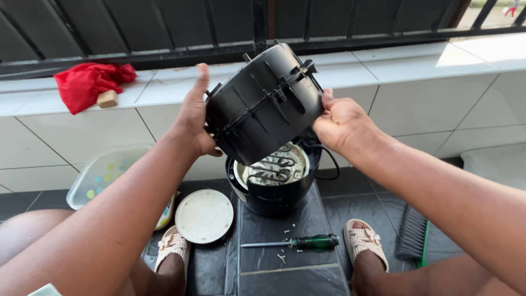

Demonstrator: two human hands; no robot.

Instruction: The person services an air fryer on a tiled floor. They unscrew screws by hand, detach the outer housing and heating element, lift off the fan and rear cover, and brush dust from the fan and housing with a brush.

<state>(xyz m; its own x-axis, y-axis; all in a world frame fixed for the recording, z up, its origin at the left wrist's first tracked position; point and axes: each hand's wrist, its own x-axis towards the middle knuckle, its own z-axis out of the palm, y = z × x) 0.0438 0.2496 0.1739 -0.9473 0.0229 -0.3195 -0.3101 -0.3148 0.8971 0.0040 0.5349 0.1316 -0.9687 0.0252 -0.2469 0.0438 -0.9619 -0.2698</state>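
Both my hands hold up a black ribbed plastic housing (263, 107), tilted, above the floor. My left hand (193, 118) grips its left side with the thumb raised. My right hand (341, 123) grips its right edge. Below it stands a black round appliance body (274, 194) with a bare metal heating coil (276, 167) showing inside; a black cable (327, 164) runs from it toward the housing. A green-handled screwdriver (298, 242) lies on the dark floor tiles in front, with several small screws (285, 246) scattered around it.
A round cream plastic disc (204, 215) lies left of the appliance. A clear plastic tub (104, 175) sits at the left. A red cloth (87, 82) lies on the white tiled ledge. A brush (412, 233) rests at the right. My sandalled feet (364, 241) flank the screwdriver.
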